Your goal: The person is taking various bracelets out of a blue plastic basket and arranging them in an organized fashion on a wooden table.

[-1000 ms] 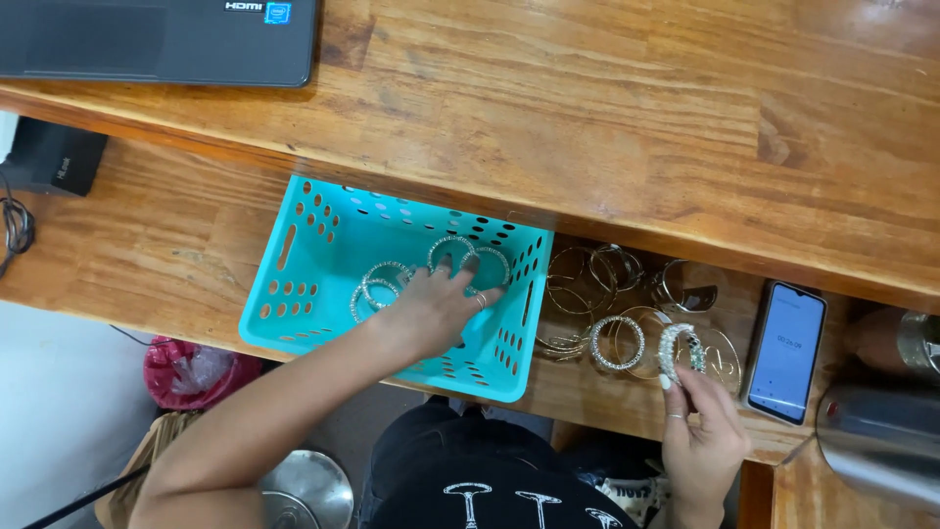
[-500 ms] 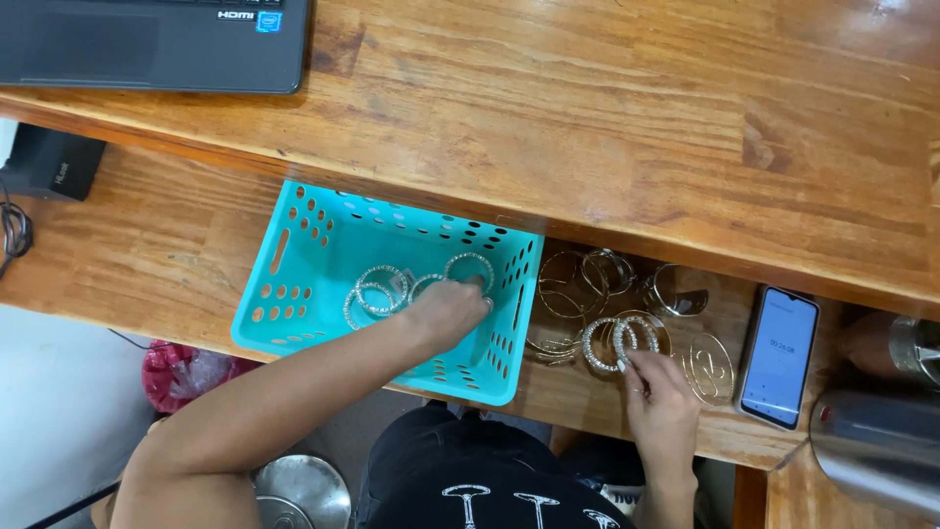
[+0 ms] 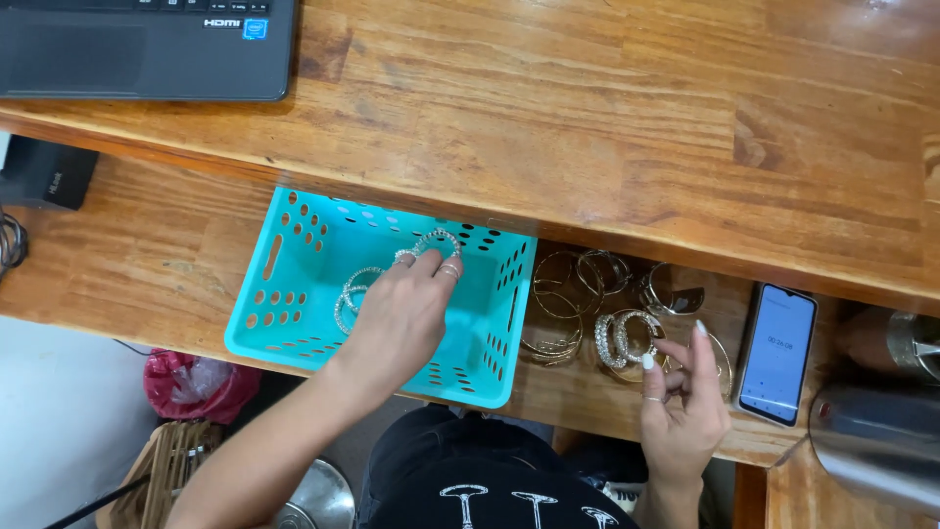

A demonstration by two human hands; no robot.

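I see a phone (image 3: 778, 355) with a lit white screen at lower right, and small stickers (image 3: 240, 24) on the dark laptop (image 3: 147, 47) at upper left.

You look down on a two-level wooden counter (image 3: 627, 118), its glossy upper slab catching light beyond your hands; below your left arm, pale floor (image 3: 59, 421) shows.
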